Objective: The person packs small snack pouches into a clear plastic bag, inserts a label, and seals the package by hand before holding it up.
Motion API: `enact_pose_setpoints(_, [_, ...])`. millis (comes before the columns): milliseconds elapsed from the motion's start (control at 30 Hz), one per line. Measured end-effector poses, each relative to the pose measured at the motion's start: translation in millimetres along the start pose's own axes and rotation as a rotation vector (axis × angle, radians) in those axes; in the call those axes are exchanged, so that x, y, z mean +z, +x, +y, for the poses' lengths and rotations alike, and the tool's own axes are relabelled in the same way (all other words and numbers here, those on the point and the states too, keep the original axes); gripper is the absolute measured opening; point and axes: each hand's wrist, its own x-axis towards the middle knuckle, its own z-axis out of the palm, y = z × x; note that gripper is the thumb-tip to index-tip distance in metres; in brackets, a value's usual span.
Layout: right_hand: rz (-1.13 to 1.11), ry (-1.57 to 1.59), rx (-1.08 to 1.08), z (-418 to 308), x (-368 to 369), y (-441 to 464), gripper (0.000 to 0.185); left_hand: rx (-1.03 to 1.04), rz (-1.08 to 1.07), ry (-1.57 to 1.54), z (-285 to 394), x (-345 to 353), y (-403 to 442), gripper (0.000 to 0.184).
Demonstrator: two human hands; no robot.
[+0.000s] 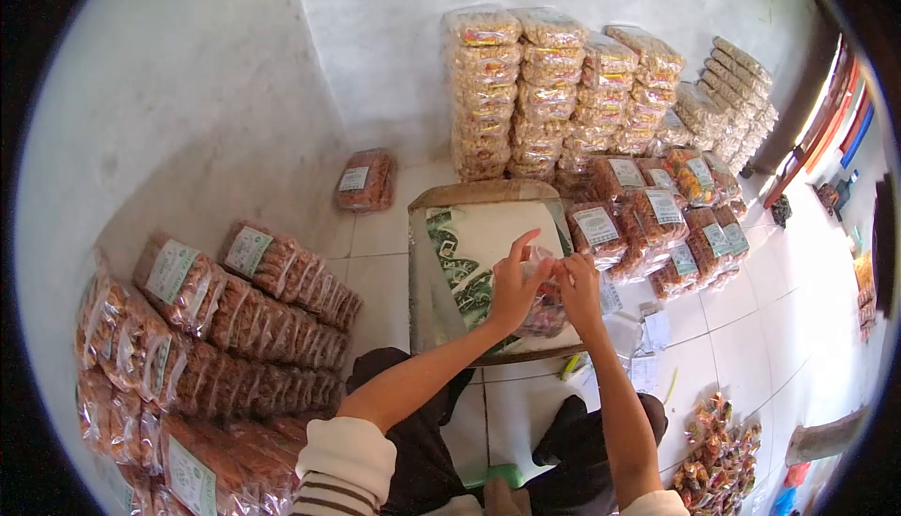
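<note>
A clear plastic bag [544, 317] with dark reddish contents stands on a low table [427, 314], between my two hands. My left hand [516, 286] is at the bag's upper left side, its index finger raised and its thumb reaching toward the bag's top. On the other side, my right hand [579, 289] pinches the top of the bag with bent fingers. Both hands meet close together at the bag's mouth. A white sheet with a green pattern [460, 267] covers the tabletop under them. What exactly is inside the bag is too blurred to tell.
Rows of labelled brown snack packs [225, 319] line the left wall. Tall stacks of pale packs [483, 93] stand behind the table, with more labelled packs [657, 215] to its right. Small wrapped pieces [718, 455] lie heaped on the floor. One pack [366, 181] lies alone.
</note>
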Motion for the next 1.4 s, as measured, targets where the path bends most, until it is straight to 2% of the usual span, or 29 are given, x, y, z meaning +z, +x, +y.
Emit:
enact_pose_setpoints(67, [-0.016,-0.017,0.005,0,-1,0,0.018,-0.185,-0.034,-0.079,-18,-1,-1,0.027])
enact_pose_setpoints(200, [0.016,0.018,0.017,-15,-6,0,0.016,-0.032,0.062,0.124,-4,-1,5,0.023])
enact_pose_setpoints(267, [0.03,0.057,0.045,-21,-8,0,0.016,-0.183,0.115,0.139,8,1,7,0.03])
enact_pose_setpoints(400, [0.009,0.003,-0.074,-14,-3,0,0.013,-0.275,0.079,0.181,8,2,5,0.03])
enact_pose_setpoints(500, [0.01,0.006,-0.099,-10,0,0,0.011,-0.214,0.099,0.185,9,6,10,0.032])
enact_pose_setpoints(567, [0.021,0.004,-0.094,-11,-4,1,0.01,-0.035,0.286,0.133,19,12,17,0.033])
enact_pose_setpoints(600, [0.028,-0.006,-0.096,-12,-5,1,0.009,-0.033,0.283,0.132,19,9,20,0.033])
enact_pose_setpoints(667, [0.036,-0.015,-0.098,-13,-6,1,0.009,0.089,0.134,0.548,18,-3,25,0.032])
enact_pose_setpoints(800, [0.11,-0.061,-0.143,-16,-7,0,0.01,0.145,0.086,0.699,25,-7,26,0.029])
enact_pose_setpoints(900, [0.115,-0.097,-0.156,-19,-8,0,0.01,0.131,0.089,0.636,22,-7,26,0.03])
enact_pose_setpoints(967, [0.101,-0.129,-0.164,-19,-8,0,0.011,-0.128,0.03,0.406,15,-10,27,0.028])
enact_pose_setpoints(1000, [0.096,-0.12,-0.159,-19,-7,1,0.011,-0.129,0.031,0.406,14,-9,27,0.028])
enact_pose_setpoints(1033, [0.09,-0.112,-0.153,-18,-6,1,0.011,-0.241,0.097,0.197,13,-8,27,0.027])
enact_pose_setpoints(1100, [0.092,-0.097,-0.136,-17,-5,1,0.011,-0.348,0.16,-0.014,14,-7,31,0.027])
enact_pose_setpoints(1167, [0.096,-0.081,-0.118,-15,-5,0,0.012,0.235,0.166,0.111,19,-8,40,0.023])
enact_pose_setpoints(1200, [0.086,-0.084,-0.114,-13,-5,0,0.012,0.237,0.168,0.111,18,-9,40,0.023])
enact_pose_setpoints(1267, [0.074,-0.087,-0.111,-12,-3,1,0.012,0.407,-0.123,0.253,15,-11,37,0.024])
enact_pose_setpoints(1300, [0.081,-0.067,-0.125,-10,-2,1,0.012,0.406,-0.122,0.253,15,-13,34,0.024])
enact_pose_setpoints(1367, [0.088,-0.047,-0.138,-8,-1,0,0.012,0.056,-0.275,0.315,14,-17,27,0.02])
enact_pose_setpoints(1400, [0.08,-0.048,-0.13,-7,0,0,0.012,0.057,-0.275,0.315,15,-15,26,0.02])
